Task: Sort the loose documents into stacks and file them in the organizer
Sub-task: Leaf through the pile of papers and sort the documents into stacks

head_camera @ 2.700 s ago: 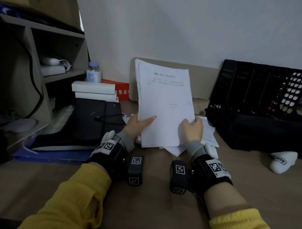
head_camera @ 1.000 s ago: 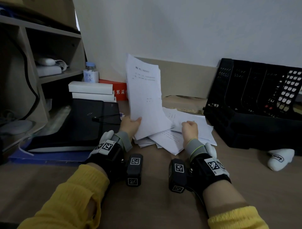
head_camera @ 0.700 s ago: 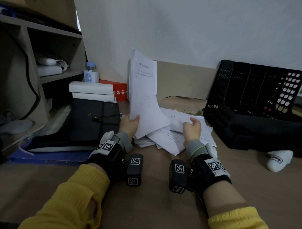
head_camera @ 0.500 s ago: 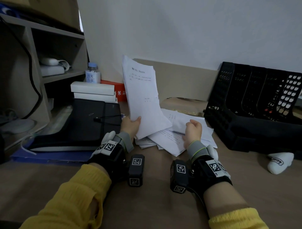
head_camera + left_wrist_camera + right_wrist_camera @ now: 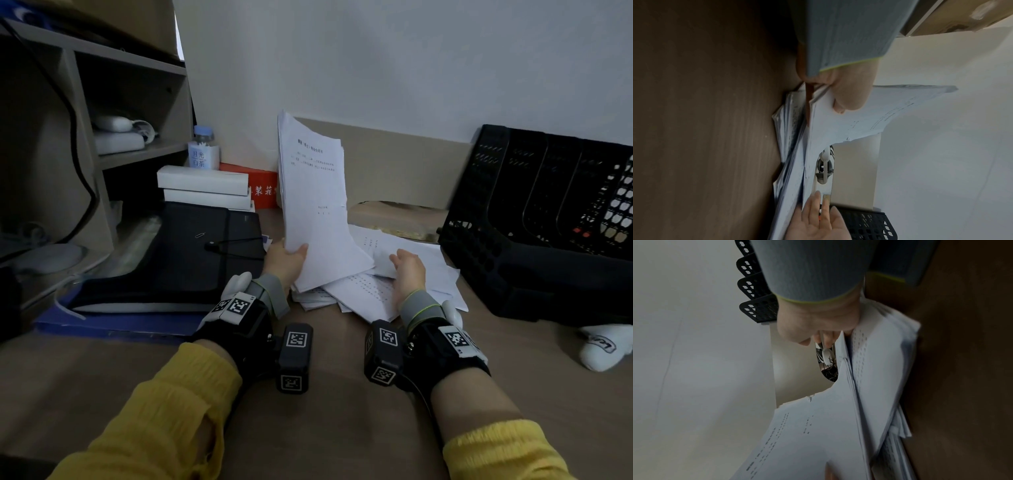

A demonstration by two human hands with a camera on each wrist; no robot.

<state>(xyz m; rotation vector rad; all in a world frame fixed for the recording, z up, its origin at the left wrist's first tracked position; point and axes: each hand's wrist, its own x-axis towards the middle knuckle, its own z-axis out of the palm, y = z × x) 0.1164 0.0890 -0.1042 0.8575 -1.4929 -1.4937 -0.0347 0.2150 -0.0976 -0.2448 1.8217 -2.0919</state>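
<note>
Left hand (image 5: 286,260) pinches the bottom corner of a sheaf of papers (image 5: 315,202), thumb on the front, holding it upright over the desk (image 5: 325,428). The sheaf bows and curls at the top — light, floppy, no stiffness of its own from a one-corner grip. Sheets look slippery against each other and will likely fan out if the pinch loosens.

Right hand (image 5: 407,274) lies on the loose pile (image 5: 370,294) just beside the sheaf, fingers relaxed and fairly flat, holding nothing. The pile is splayed, with corners sticking out at different angles.

Better hold, I'd say: both long edges near the bottom, then tap square on the desk.

Organizer (image 5: 548,219) sits to the right, near the pile but apart from it, slots empty as far as I can see. Path over there looks open — a white object (image 5: 604,346) lies in front of it. The left side is cramped by a black folder (image 5: 178,253) and boxes (image 5: 205,186).
</note>
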